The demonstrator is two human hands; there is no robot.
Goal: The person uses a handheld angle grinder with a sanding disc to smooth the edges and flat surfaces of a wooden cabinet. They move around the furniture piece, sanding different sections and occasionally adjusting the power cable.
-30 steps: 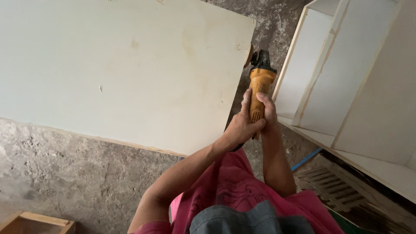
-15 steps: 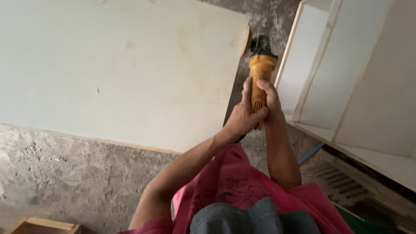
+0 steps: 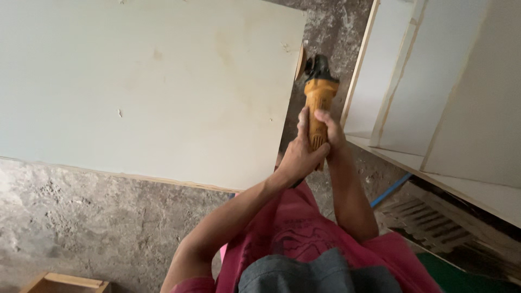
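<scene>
Both my hands grip a yellow angle grinder (image 3: 318, 92) by its body. My left hand (image 3: 300, 154) wraps the rear of the handle from the left. My right hand (image 3: 330, 130) closes over it from the right. The tool's black head and sanding disc (image 3: 300, 63) sit against the right edge of a large white board (image 3: 146, 87) lying flat. My arms reach forward over my pink shirt.
A white cabinet carcass (image 3: 434, 92) stands close on the right, leaving a narrow gap where the grinder sits. The floor is rough grey concrete (image 3: 70, 222). A blue strip (image 3: 391, 190) and wooden slats (image 3: 429, 225) lie lower right. A small wooden frame (image 3: 65, 283) is at bottom left.
My hands and the grinder have pushed forward along the board's right edge, away from my body. The grip on the tool is unchanged.
</scene>
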